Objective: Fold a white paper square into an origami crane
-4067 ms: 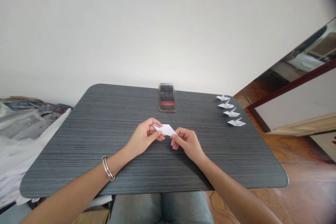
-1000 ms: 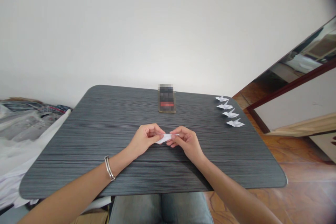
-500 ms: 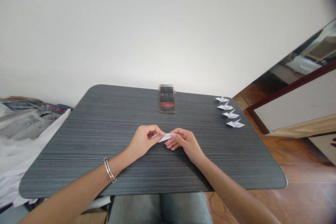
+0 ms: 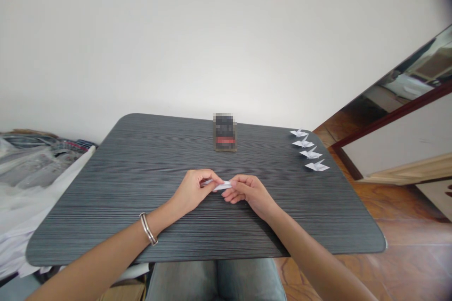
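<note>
Just above the middle of a dark striped table [image 4: 106, 207], both my hands pinch a small folded white paper [image 4: 222, 185]. My left hand [image 4: 193, 190], with a metal bracelet on the wrist, grips its left end between thumb and fingers. My right hand [image 4: 249, 191] has closed fingers on its right end. The paper is narrow, flattened and mostly hidden between my fingertips.
Several finished white paper cranes [image 4: 310, 153] stand in a row by the table's far right edge. A dark phone-like object [image 4: 225, 132] stands at the far middle edge. Clothes and plastic bags [image 4: 31, 164] lie to the left. Wooden floor [image 4: 406, 254] is at the right.
The paper was a wider diamond shape four seconds ago; now it is folded narrower. My hands have come closer together and sit slightly lower on the table.
</note>
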A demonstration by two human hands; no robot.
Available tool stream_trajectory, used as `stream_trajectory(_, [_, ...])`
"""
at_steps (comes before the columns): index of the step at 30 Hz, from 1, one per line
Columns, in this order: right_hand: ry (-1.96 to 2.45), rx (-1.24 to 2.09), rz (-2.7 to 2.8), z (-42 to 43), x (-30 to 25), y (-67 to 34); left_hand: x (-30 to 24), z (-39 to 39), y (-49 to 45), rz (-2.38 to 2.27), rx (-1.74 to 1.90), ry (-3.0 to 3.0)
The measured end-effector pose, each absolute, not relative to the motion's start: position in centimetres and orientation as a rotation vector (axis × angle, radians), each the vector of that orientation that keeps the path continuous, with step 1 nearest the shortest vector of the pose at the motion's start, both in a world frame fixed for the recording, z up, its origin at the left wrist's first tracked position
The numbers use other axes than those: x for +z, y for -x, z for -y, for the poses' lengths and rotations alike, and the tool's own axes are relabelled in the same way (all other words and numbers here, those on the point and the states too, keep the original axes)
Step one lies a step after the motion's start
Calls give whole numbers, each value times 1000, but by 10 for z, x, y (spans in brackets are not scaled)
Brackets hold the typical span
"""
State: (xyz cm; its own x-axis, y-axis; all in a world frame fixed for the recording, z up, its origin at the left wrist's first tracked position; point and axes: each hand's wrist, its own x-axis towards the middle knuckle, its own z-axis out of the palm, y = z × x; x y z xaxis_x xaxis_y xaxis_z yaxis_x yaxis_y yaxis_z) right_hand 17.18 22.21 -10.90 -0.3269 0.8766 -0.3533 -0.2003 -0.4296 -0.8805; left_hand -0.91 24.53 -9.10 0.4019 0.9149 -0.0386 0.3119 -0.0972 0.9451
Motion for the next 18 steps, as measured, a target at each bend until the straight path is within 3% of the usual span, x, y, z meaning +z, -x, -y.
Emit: stream_trajectory(18, [1170,1753,1101,-221,-107,-168,-93,-246,7,-877,668,-1219])
